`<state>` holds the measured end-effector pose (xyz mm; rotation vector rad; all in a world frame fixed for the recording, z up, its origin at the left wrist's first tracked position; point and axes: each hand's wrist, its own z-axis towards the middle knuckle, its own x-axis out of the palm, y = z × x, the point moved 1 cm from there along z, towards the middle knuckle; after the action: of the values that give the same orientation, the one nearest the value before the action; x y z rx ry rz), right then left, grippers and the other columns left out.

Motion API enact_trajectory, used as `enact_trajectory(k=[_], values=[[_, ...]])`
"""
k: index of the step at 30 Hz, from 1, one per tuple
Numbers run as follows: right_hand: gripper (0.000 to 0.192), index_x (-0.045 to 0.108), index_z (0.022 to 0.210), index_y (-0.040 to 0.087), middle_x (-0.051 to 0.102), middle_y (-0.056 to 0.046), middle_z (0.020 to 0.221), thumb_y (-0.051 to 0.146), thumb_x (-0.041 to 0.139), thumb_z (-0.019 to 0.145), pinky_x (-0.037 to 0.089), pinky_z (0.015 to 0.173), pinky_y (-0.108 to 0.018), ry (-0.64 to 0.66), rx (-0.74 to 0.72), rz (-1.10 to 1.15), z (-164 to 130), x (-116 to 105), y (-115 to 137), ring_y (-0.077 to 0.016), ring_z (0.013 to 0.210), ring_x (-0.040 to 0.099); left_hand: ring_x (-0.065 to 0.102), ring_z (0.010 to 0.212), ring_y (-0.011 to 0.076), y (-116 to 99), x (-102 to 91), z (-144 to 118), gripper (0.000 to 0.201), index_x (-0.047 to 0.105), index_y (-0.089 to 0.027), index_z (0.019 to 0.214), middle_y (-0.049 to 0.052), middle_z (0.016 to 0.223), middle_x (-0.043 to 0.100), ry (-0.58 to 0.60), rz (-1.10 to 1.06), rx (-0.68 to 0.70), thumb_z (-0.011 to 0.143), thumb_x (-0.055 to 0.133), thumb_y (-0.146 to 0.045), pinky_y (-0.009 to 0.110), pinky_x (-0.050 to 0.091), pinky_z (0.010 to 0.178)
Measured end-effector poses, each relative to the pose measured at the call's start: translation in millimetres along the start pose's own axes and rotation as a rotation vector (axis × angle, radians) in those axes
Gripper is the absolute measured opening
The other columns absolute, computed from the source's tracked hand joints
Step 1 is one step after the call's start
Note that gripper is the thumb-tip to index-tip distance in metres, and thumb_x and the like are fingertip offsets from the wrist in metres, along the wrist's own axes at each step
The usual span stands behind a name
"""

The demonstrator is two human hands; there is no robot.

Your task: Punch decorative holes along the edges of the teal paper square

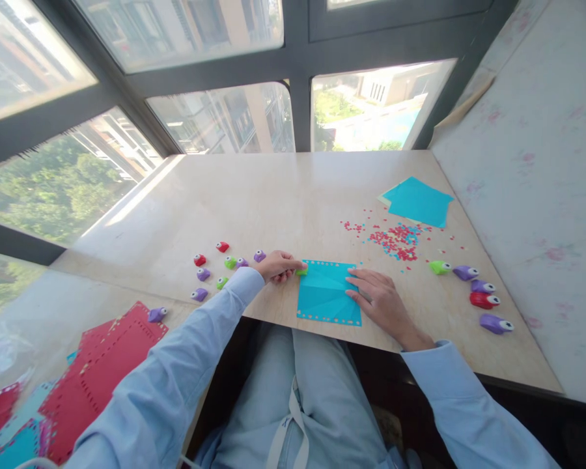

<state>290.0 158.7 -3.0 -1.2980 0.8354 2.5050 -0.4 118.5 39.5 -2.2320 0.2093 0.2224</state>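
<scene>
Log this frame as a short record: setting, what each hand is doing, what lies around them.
setting: pale table by windows
left hand: closed on a green punch at the left edge of the blue sheet
right hand: flat, pressing the sheet's right edge
sheet: punched holes along top and bottom edges
right side: confetti, blue paper stack, five punches
left side: small punches, red punched paper
</scene>
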Motion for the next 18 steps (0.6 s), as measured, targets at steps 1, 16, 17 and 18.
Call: enact_trajectory(k=[1,16,17,18], values=[[0.033,0.066,0.113,0.02,0.062,-0.007,0.126,0.042,0.045,0.102,0.04,0.098,-0.045,0.001,-0.002,-0.002,-0.3,0.0,0.0,-0.0253,0.118,0.055,0.043,0.037,0.0058,-0.5,-0.2,0.7,0.042,0.05,-0.018,0.059,-0.004,0.049,0.052,-0.006,-0.002,-0.006,0.063,0.082,-0.045,0.019,0.019,0.033],[0.034,0.069,0.111,0.023,0.063,-0.008,0.125,0.044,0.045,0.1,0.043,0.096,-0.049,0.006,0.039,0.022,-0.7,0.4,0.3,-0.0274,0.117,0.057,0.044,0.036,0.0056,-4.5,1.9,-1.0,0.042,0.05,-0.017,0.056,-0.003,0.046,0.054,-0.056,-0.073,-0.074,0.06,0.087,-0.036,0.017,0.023,0.033],[0.034,0.069,0.111,0.023,0.063,-0.008,0.125,0.044,0.045,0.1,0.043,0.097,-0.049,0.007,0.039,0.024,-0.8,0.4,0.3,-0.0275,0.117,0.056,0.044,0.035,0.0056,-3.9,1.7,-0.4,0.043,0.049,-0.017,0.056,-0.003,0.045,0.054,-0.046,-0.079,-0.086,0.06,0.087,-0.036,0.017,0.023,0.033],[0.034,0.069,0.111,0.023,0.063,-0.008,0.125,0.044,0.045,0.1,0.042,0.097,-0.049,0.008,0.037,0.026,-0.8,0.3,0.3,-0.0274,0.117,0.056,0.044,0.035,0.0057,-3.4,1.5,0.3,0.042,0.049,-0.017,0.056,-0.003,0.045,0.054,-0.038,-0.085,-0.099,0.06,0.087,-0.036,0.017,0.024,0.033]])
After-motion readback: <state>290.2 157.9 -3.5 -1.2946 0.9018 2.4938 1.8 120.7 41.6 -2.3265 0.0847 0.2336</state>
